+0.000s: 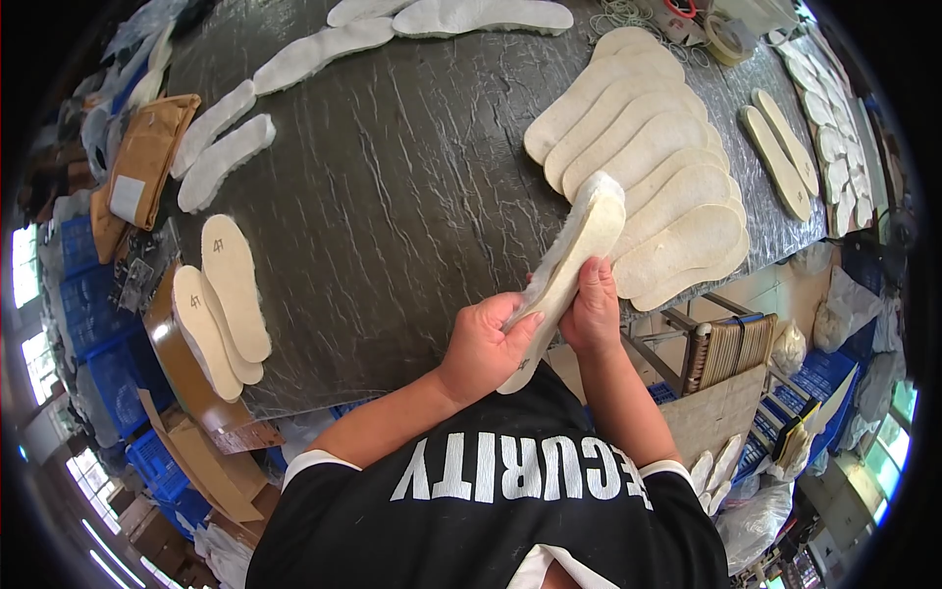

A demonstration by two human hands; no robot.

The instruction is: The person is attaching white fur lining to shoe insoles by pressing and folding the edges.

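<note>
Both my hands grip a cream insole (587, 231) with white fleece on one face, tilted on edge in front of my chest. My left hand (484, 344) pinches its lower half, thumb on the smooth cream side. Further up, my right hand (593, 306) holds its right side with the thumb up. Beyond my right hand, an overlapping fan of cream insoles (677, 211) lies on the dark table. Several insoles (234, 285) with dark marks lie at the table's left edge. White fleecy insoles (324, 54) form a curved row along the far left side.
The dark sheet-covered table (392, 196) has a wrinkled surface. At its left lies a brown paper package (152, 162). A tape roll (728, 39) sits at the back right, near a pair of insoles (780, 152). A woven-backed chair (728, 351) stands right of me; blue crates (93, 265) are stacked left.
</note>
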